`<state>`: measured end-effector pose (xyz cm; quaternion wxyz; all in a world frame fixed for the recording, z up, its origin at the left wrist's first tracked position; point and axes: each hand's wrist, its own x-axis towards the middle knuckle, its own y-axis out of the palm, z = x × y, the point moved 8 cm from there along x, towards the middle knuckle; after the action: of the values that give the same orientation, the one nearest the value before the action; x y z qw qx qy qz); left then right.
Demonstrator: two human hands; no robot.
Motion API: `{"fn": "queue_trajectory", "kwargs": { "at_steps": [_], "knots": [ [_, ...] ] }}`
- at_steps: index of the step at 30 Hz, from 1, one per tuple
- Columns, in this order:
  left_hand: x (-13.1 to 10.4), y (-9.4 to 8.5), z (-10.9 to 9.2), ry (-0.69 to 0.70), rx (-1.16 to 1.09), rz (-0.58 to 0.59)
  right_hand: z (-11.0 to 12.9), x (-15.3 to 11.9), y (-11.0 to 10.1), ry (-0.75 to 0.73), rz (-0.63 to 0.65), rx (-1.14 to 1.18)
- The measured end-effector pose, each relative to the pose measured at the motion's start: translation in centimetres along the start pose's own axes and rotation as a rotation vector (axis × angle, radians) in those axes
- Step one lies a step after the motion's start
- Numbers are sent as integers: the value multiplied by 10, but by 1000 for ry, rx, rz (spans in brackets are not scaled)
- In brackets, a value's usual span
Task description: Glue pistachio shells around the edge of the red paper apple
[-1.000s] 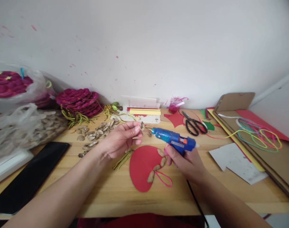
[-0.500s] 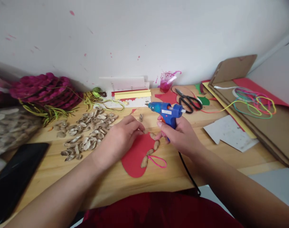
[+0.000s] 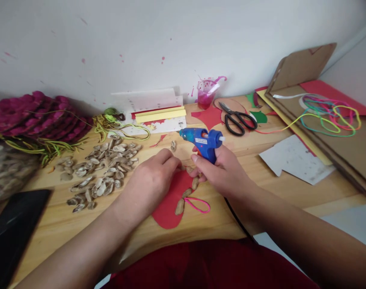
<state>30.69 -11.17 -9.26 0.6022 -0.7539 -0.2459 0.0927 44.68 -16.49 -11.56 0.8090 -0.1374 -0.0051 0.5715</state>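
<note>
A red heart-like paper cutout (image 3: pixel 170 204) lies on the table, with several peanut shells (image 3: pixel 187 192) along its right edge. A pink cord loop (image 3: pixel 201 206) sticks out beside them. My left hand (image 3: pixel 155 176) rests over the cutout's upper left, its fingertips closed on a peanut shell at the top edge, mostly hidden. My right hand (image 3: pixel 220 168) grips a blue glue gun (image 3: pixel 197 140) by its handle, nozzle pointing left above the table. My right fingertips come close to the shells at the upper right edge.
Loose shell halves (image 3: pixel 107 160) are heaped at left, near a black phone-like slab (image 3: pixel 20 224). Black scissors (image 3: pixel 238 120), a cup of pink liquid (image 3: pixel 206 96) and paper scraps sit at the back. Cardboard (image 3: pixel 348 156) with colored cord (image 3: pixel 336 116) lies right; a black cable (image 3: pixel 237 218) trails below.
The camera view has shifted slightly, so the scene's layout moves a little. Both hands keep their places at the cutout, the glue gun still in my right hand.
</note>
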Motion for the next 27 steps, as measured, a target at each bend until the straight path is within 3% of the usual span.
{"fn": "queue_trajectory", "kwargs": {
  "at_steps": [27],
  "knots": [
    [3,1,-3,-2,92,1,1,0,-1,-32,10,-62]
  ]
}}
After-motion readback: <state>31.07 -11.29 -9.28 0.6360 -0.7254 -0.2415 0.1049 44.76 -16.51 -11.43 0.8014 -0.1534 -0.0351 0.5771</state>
